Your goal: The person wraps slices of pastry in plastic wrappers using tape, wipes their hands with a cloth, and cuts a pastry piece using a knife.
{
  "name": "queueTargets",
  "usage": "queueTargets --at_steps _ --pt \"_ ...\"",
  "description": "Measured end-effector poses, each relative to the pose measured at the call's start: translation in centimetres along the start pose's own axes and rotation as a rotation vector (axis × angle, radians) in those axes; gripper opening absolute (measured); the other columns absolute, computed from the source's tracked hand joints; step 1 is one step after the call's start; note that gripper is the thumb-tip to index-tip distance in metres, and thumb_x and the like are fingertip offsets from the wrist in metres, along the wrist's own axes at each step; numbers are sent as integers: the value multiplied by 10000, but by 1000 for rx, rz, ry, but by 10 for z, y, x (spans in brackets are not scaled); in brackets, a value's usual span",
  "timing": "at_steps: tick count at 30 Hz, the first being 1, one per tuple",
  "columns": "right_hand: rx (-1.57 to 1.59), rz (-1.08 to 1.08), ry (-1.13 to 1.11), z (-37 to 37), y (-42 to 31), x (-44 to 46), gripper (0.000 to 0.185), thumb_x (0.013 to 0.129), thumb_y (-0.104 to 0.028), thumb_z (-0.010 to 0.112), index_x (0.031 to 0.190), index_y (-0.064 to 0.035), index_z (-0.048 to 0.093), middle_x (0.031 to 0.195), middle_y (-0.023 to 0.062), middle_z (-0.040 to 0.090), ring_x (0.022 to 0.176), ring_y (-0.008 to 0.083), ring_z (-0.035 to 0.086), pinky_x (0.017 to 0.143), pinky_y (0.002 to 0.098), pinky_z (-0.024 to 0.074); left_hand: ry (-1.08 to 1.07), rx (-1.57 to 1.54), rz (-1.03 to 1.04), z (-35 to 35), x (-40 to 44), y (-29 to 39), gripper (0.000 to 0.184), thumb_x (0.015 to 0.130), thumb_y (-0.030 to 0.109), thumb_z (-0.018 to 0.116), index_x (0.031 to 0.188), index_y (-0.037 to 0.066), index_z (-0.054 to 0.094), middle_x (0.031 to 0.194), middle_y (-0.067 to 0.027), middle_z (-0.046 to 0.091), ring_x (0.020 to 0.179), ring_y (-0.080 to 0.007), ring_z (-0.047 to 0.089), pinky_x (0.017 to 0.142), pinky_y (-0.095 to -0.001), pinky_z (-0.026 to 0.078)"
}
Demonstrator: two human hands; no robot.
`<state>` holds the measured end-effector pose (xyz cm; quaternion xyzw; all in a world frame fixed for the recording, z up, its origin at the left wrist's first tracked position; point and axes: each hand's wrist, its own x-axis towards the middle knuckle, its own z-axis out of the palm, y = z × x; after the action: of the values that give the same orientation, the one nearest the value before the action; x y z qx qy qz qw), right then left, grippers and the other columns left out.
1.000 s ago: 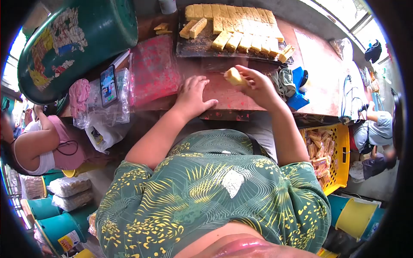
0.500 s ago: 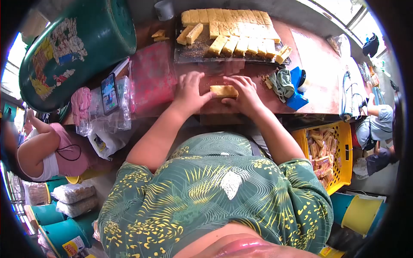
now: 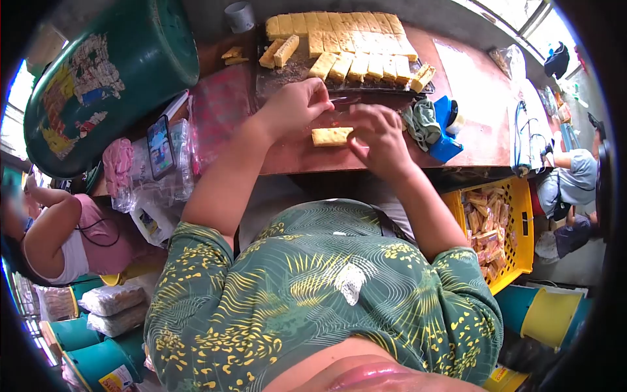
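A single yellow cake slice (image 3: pixel 331 136) lies flat on the reddish-brown table (image 3: pixel 287 159) in front of me. My left hand (image 3: pixel 295 110) is raised beyond the slice, thumb and fingers pinched together; whatever they may hold is too small or clear to make out. Close to the slice's right end is my right hand (image 3: pixel 381 138), slightly blurred, its fingers bent and its thumb apart from them. Whether the thumb touches the slice I cannot tell. Behind both hands sits a dark baking tray (image 3: pixel 277 80) with rows of cut cake (image 3: pixel 346 42).
A green drum (image 3: pixel 111 78), phone (image 3: pixel 160 147) and clear plastic bags (image 3: pixel 183 140) are at left. At right are a cloth (image 3: pixel 423 124), a blue holder (image 3: pixel 448 145) and a yellow crate (image 3: pixel 518 228) of wrapped pieces. Other people (image 3: pixel 575 183) sit on both sides.
My left hand has lifted away from the slice's left side, moving forward, and its fingers have closed into a pinch. My right hand has shifted slightly right, off the slice's top edge.
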<state>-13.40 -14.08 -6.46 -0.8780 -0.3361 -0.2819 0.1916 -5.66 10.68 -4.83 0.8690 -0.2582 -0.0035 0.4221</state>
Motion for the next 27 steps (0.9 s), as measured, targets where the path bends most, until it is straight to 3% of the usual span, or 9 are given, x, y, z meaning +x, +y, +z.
queueTargets --at_steps 2,6,7,10,15,18,20,22,27 --pt "-10 -14 -34 0 10 18 146 819 -220 810 923 -154 731 1359 -7 644 1289 266 552 1102 457 397 -15 -146 69 3 -12 3 233 932 256 740 1038 62 666 904 -140 758 875 -332 735 783 -422 564" --pt "158 -33 -149 12 22 25 129 844 -207 791 913 -138 707 1173 24 704 1142 268 635 1015 444 470 269 415 302 3 -12 -1 383 898 318 779 1214 142 653 1204 -64 709 1167 -284 637 1042 -461 449" --pt "169 -20 -159 11 19 25 126 850 -203 785 912 -131 702 1126 34 714 1106 272 651 990 441 488 241 454 222 5 -6 -10 484 859 369 808 1280 198 642 1328 -36 643 1292 -267 548 1108 -490 371" --pt "217 53 -215 21 19 18 129 854 -196 780 920 -117 702 1024 67 718 1031 297 673 921 444 520 319 682 279 15 12 -43 526 816 379 839 1283 219 657 1314 -16 641 1258 -269 567 1056 -441 417" --pt "189 114 -199 18 19 20 152 856 -203 798 952 -102 736 1076 64 733 1058 297 670 938 441 526 233 596 229 9 24 -34 178 839 281 822 882 146 714 954 -19 741 1020 -267 670 914 -459 492" --pt "87 2 -34 15 20 27 169 842 -237 808 944 -125 733 1204 36 688 1169 300 607 980 474 489 132 350 86 -1 19 -15 166 866 248 800 914 114 713 907 -72 731 917 -321 685 831 -465 525" --pt "93 4 15 18 20 31 154 848 -229 802 928 -120 730 1128 56 708 1095 300 639 949 463 505 207 372 227 -3 14 -16 182 885 232 785 926 77 698 863 -109 722 804 -345 689 761 -464 542" --pt "208 62 -155 19 22 27 148 849 -211 796 928 -108 727 1060 74 715 1043 311 656 913 459 523 303 424 352 -7 8 -17 187 893 230 784 926 70 694 843 -110 720 765 -319 695 745 -438 548" --pt "404 130 -390 2 11 3 79 839 -107 776 900 -74 738 881 76 707 883 300 680 793 416 566 354 188 -19 6 -29 -30 172 929 209 759 931 52 689 836 -104 708 759 -246 688 704 -366 541"
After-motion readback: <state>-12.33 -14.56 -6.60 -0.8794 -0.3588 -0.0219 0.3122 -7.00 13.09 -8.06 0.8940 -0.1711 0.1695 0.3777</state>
